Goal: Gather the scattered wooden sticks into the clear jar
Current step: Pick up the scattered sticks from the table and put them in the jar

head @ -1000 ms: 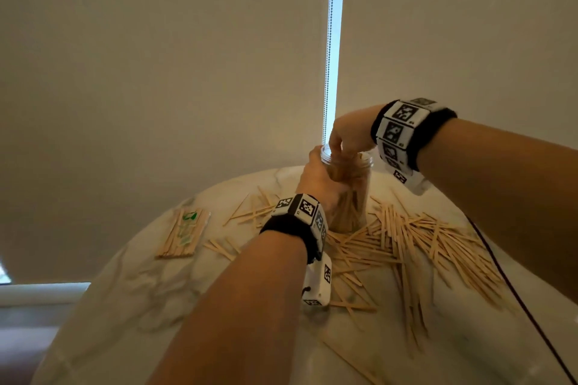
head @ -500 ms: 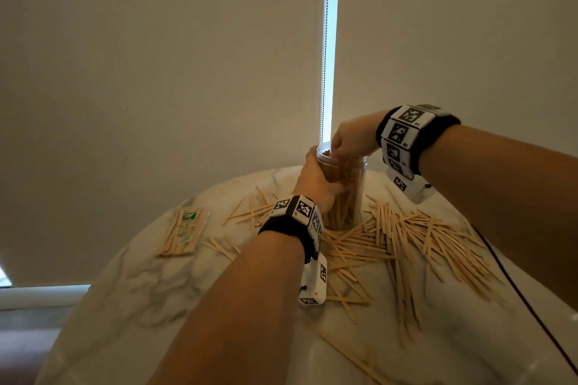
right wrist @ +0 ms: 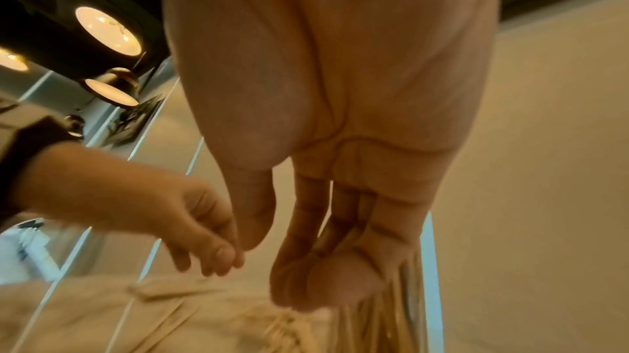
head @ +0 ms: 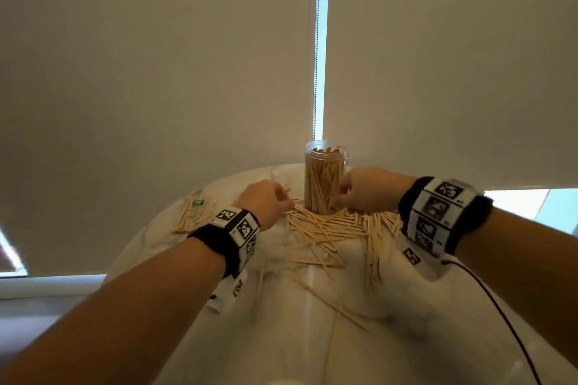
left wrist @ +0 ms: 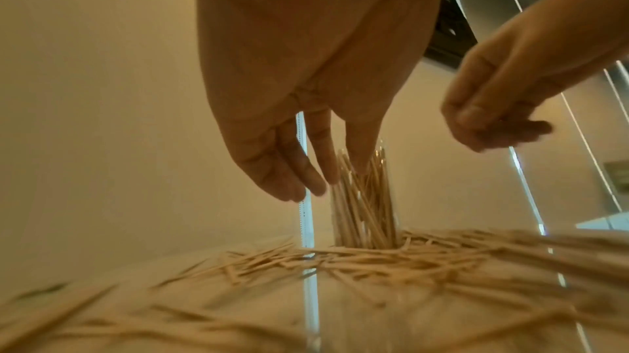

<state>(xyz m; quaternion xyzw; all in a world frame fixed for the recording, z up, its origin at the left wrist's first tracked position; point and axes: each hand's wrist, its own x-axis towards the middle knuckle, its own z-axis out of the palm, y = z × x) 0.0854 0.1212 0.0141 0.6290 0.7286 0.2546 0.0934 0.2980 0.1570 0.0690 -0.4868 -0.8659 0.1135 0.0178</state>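
Note:
The clear jar [head: 325,178] stands upright at the far side of the table, packed with wooden sticks, and nothing touches it. Loose wooden sticks [head: 331,226] lie in a heap in front of it and to its right. My left hand [head: 286,198] hovers low just left of the jar's base; the left wrist view shows its fingers [left wrist: 289,170] straight and empty, above the sticks [left wrist: 340,259]. My right hand [head: 339,197] is low at the jar's right, with its fingers [right wrist: 323,278] loosely curled and nothing seen in them.
A wrapped bundle of sticks with a green label [head: 195,212] lies at the table's left. A few stray sticks [head: 331,306] lie nearer to me on the round marble table [head: 281,337]. A black cable [head: 506,322] trails from my right wrist. Blinds hang behind the table.
Both hands have come down from the jar: the left let go of its side, the right left its mouth. They now sit low on either side of it.

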